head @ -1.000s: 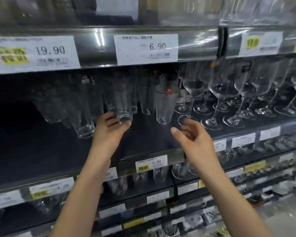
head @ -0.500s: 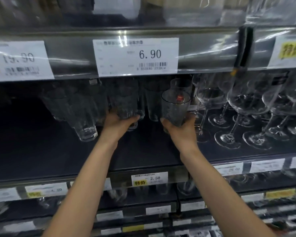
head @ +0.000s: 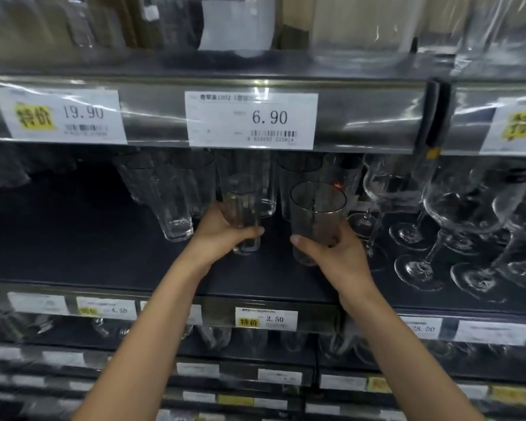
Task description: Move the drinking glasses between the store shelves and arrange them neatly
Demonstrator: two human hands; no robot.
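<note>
On the dark shelf, left hand grips a tumbler; at its 3 o'clock, right hand grips a glass.

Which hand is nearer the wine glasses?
Right. The right hand, gripping a tumbler, is just left of the wine glasses; the left hand grips a second tumbler farther left.

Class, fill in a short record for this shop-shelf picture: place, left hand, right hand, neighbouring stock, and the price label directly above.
Place: dark store shelf stocked with glassware
Left: the left hand grips a tall narrow clear glass tumbler near its base
Right: the right hand grips a wider clear glass tumbler near its base
Neighbouring stock: clear stemmed wine glasses to the right; other clear tumblers behind and to the left
Price label above: white tag reading 6.90
</note>
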